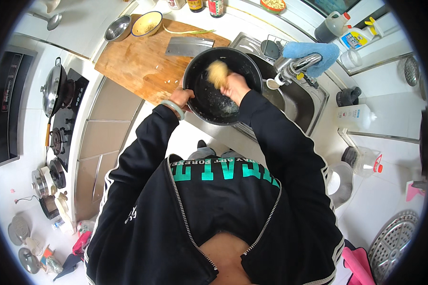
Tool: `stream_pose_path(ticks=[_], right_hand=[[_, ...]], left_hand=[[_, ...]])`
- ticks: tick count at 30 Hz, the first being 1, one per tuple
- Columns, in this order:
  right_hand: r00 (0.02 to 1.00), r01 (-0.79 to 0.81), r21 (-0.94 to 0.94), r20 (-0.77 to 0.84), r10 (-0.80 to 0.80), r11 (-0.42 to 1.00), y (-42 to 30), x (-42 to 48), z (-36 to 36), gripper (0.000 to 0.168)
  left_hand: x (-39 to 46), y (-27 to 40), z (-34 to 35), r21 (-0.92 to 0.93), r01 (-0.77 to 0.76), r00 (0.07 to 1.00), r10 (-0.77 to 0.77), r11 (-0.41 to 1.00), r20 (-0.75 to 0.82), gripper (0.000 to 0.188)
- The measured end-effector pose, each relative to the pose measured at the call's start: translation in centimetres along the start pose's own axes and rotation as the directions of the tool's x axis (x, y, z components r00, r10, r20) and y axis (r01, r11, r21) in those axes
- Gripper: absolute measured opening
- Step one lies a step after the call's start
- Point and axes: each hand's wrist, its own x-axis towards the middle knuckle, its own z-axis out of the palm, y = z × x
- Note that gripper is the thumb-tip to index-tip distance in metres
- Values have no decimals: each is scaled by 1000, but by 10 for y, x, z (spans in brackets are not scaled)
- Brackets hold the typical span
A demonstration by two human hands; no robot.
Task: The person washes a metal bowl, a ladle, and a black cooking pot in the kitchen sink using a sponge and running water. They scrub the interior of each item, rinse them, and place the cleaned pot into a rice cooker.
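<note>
A round, dark wok-like pan (208,98) is tilted towards me over the left edge of the sink and the near side of the cutting board. Its black inner wall is wet, with whitish suds and specks near the bottom. My left hand (182,97), a pale green bangle at its wrist, grips the pan's rim on the left. Inside the pan, my right hand (236,85) is closed around a yellowish scrubber (217,73), perhaps a loofah, blurred by motion. The fingers under the rim are hidden.
Beyond the pan, a cleaver (189,46) lies on the wooden cutting board (135,67), near a yellow enamel bowl (147,24) and a metal bowl (117,28). A faucet (303,64) draped with a blue cloth (315,53) stands over the steel sink (301,103). A gas stove (69,117) is left.
</note>
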Motion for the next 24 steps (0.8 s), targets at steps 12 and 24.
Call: stream_pose_path(ticks=[12,24], right_hand=[[844,160,-759,437,312,631,19,7,51,18],[757,636,-683,642,-120,358,47,-23,44,22]], left_hand=[[-19,19,-4,95,-358,932,351,929,88,77],[13,-8,-17,-5,-421,907,421,907,27,45]])
